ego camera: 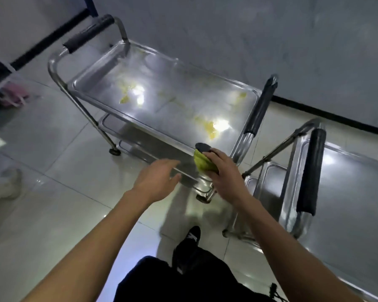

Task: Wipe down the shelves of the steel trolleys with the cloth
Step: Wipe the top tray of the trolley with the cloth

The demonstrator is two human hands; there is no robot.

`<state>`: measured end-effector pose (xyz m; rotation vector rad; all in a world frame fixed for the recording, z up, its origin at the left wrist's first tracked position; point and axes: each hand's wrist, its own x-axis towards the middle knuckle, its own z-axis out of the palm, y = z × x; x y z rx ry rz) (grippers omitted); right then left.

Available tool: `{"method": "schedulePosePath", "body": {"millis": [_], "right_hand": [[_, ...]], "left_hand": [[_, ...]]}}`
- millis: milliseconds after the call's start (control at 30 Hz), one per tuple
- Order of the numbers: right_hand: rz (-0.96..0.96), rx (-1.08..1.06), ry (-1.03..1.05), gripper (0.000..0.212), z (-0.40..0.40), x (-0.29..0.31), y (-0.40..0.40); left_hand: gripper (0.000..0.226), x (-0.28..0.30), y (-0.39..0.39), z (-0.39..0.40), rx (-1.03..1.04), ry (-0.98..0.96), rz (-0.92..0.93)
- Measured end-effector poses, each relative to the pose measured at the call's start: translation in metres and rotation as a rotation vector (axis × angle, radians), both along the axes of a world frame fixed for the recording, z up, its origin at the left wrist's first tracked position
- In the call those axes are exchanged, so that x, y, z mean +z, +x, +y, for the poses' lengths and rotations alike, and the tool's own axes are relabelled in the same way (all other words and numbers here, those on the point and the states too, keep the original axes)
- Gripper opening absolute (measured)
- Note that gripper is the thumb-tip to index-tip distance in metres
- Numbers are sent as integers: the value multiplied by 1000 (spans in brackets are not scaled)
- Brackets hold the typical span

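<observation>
A steel trolley [90,83] stands ahead of me, its top shelf smeared with yellow stains [207,126]. My right hand [224,173] grips a yellow-green and grey cloth [203,159] at the near right corner of that shelf. My left hand [157,179] hovers with straight fingers just in front of the shelf's near edge and holds nothing. A second steel trolley [345,192] stands to the right, with a black-padded handle [310,173].
Lower shelves [127,136] show under the first trolley's top. Its two padded handles [90,32] rise at both ends. A grey wall runs behind. Pale glossy floor tiles [59,149] spread to the left. My shoe [191,236] is near the trolley's wheel.
</observation>
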<state>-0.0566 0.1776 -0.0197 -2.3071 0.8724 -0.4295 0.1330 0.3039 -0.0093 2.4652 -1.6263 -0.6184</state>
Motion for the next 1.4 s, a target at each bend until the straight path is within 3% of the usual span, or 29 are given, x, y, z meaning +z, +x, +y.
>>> {"method": "schedulePosePath", "body": {"millis": [433, 700, 900, 1067, 1200, 1400], "right_hand": [[157, -182, 77, 52, -75, -33, 74], [220, -530, 142, 53, -68, -55, 117], [234, -748, 69, 51, -54, -74, 136], [294, -853, -51, 52, -63, -93, 132], [385, -843, 96, 54, -64, -112, 120], [443, -820, 135, 55, -63, -128, 108]], "left_hand": [[47, -22, 85, -101, -141, 41, 47], [45, -74, 164, -148, -435, 96, 138], [47, -92, 187, -178, -582, 129, 145], [43, -101, 192, -181, -608, 120, 109], [33, -114, 191, -174, -679, 82, 7], [21, -129, 182, -167, -724, 43, -137]]}}
